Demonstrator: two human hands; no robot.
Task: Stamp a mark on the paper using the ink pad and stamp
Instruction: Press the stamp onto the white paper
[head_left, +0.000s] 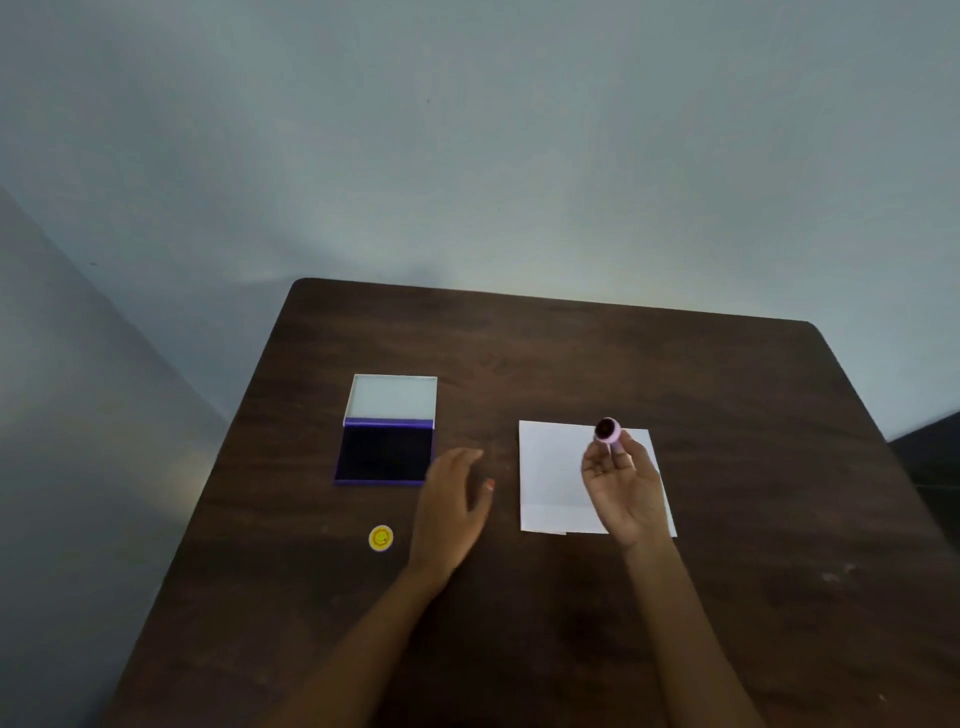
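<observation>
A purple ink pad (385, 460) lies open at the left of the dark wooden table (571, 623), its white lid (392, 397) folded back behind the dark pad. A white sheet of paper (551, 470) lies to the right. My right hand (626, 486) is above the paper, palm up, holding a small round pink stamp (607, 430) in its fingertips with the dark inked face turned toward me. My left hand (453, 506) hovers over the table between pad and paper, fingers loosely apart and holding nothing.
A small yellow smiley cap or disc (381, 538) lies on the table in front of the ink pad. A pale wall (467, 156) stands behind the table's far edge. A dark object (930, 452) shows at the right edge.
</observation>
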